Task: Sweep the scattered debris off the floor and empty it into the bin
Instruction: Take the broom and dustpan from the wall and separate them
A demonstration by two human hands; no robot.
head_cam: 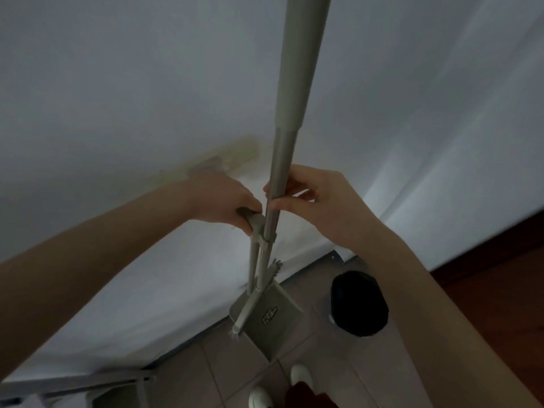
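Broom pole [290,113] near vertical, R hand [318,198] fingers [290,205] pinching it; L hand [223,198] curled on dustpan [270,316] handle. Pan upright, just off wall [147,83] edge, bin [359,303] near on right; prob. touching floor [323,357].

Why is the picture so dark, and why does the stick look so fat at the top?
Head view: the room is dimly lit, so the bin is just a black blob; the wide-angle lens makes the broom pole swell where it nears the camera; edges are soft, and the dustpan label is too blurred to read.
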